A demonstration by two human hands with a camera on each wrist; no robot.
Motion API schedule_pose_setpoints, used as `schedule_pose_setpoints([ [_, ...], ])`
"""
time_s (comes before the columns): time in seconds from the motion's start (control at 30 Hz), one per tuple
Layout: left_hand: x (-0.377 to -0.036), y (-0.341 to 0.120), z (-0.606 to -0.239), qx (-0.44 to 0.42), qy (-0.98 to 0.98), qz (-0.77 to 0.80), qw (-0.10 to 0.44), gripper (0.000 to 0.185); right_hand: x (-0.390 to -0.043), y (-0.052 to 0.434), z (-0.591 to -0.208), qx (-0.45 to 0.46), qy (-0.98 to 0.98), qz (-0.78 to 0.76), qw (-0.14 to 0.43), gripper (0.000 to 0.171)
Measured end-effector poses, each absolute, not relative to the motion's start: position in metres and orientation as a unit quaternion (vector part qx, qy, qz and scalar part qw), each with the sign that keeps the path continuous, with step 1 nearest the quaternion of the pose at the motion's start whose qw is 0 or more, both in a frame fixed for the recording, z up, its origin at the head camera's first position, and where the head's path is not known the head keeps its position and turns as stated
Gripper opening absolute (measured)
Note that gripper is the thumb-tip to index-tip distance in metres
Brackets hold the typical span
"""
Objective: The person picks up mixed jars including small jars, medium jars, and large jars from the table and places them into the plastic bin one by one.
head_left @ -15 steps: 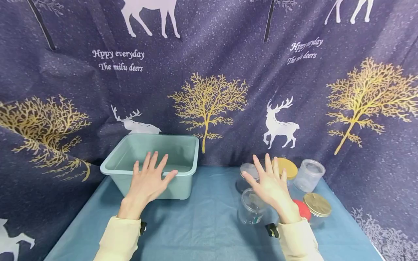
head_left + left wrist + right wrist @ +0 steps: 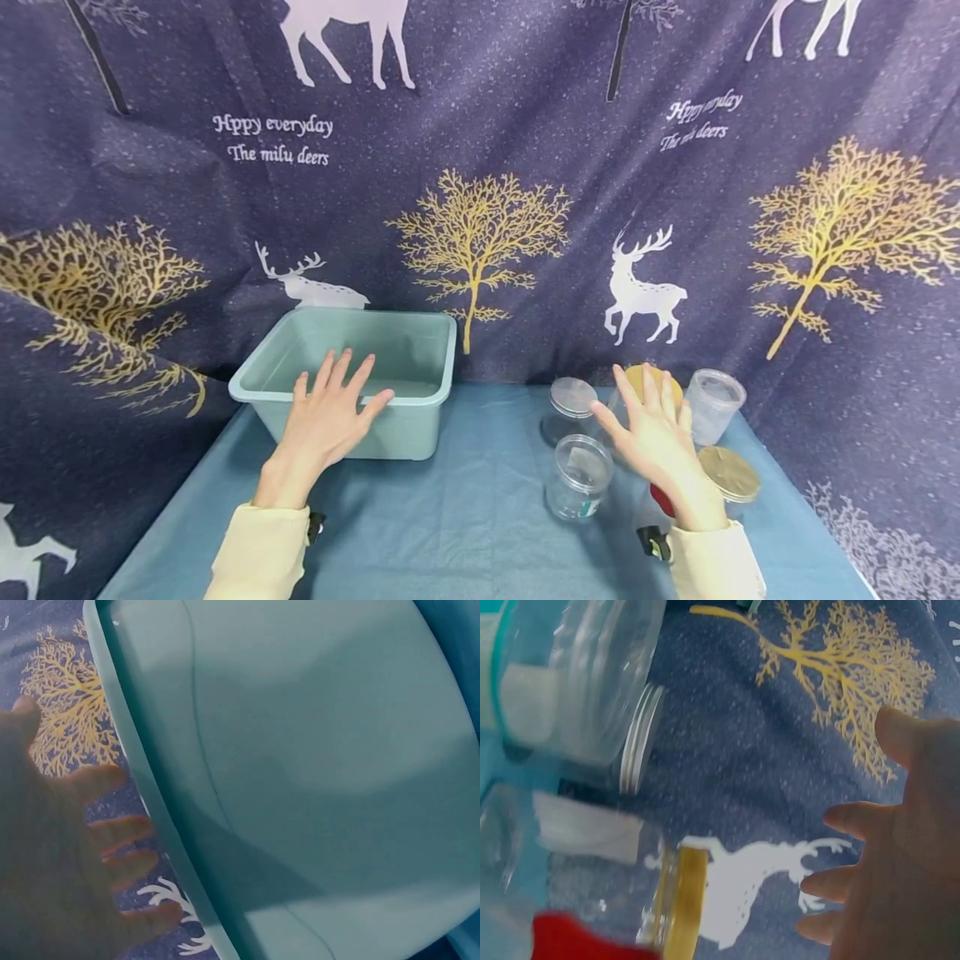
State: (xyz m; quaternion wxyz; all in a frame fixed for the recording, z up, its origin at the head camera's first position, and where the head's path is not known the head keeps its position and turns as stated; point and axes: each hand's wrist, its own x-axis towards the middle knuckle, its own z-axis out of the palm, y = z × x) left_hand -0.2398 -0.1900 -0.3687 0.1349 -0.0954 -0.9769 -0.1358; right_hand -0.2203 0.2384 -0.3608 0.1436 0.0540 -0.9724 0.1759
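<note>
- Left hand (image 2: 330, 417): fingers straight and spread, palm down, holding nothing. It hovers at the near rim of the bin (image 2: 420, 398); contact with the rim cannot be told from the head view.
- Left wrist view: the bin (image 2: 315, 772) shows a bare teal floor, nothing inside; the hand (image 2: 60, 855) sits beside its rim, fingers apart.
- Right hand (image 2: 660, 433): grip wide, fingers straight and fanned, holding nothing. It hovers over the jar cluster on the right half of the desk (image 2: 465, 517).
- Jars, all upright on the desk: a clear open jar (image 2: 578, 477) nearest the person, just left of the right hand; a clear-lidded jar (image 2: 570, 407) behind it; a gold-lidded jar (image 2: 651, 379) partly hidden behind the fingers; a clear jar (image 2: 714, 405) at far right; a second gold lid (image 2: 729, 473) just right of the wrist; a red lid (image 2: 660, 500) mostly hidden under the wrist.
- Right wrist view: blurred; jars to the left, the hand (image 2: 900, 847) open with none in grip.
- Judgement on step: start of a reach; no jar is yet chosen or gripped, and the bin is unfilled.
- Judgement on next move: the right hand would need to descend and curl round one jar. The cluster is tight, so neighbours could be knocked.
</note>
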Motion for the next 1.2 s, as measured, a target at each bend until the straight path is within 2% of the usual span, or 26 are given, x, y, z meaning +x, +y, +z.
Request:
schedule_pose_setpoints([
  [0.2, -0.241, -0.198, -0.372, -0.110, -0.972, -0.139, 0.153, 0.078, -0.213, 0.261, -0.366, 0.049, -0.970, 0.197, 0.136, 0.077],
  [0.43, -0.239, -0.209, -0.373, -0.122, -0.962, -0.158, 0.188, 0.070, -0.207, 0.281, -0.378, 0.069, -0.951, 0.220, 0.207, 0.066],
  [0.53, -0.237, -0.211, -0.375, -0.125, -0.957, -0.168, 0.202, 0.066, -0.203, 0.286, -0.382, 0.070, -0.944, 0.234, 0.220, 0.064],
  [0.93, -0.232, -0.226, -0.382, -0.116, -0.942, -0.169, 0.266, 0.051, -0.192, 0.307, -0.406, 0.070, -0.924, 0.308, 0.216, 0.057],
  [1.2, -0.239, -0.237, -0.370, -0.114, -0.932, -0.154, 0.307, 0.045, -0.187, 0.326, -0.425, 0.038, -0.921, 0.312, 0.232, 0.053],
])
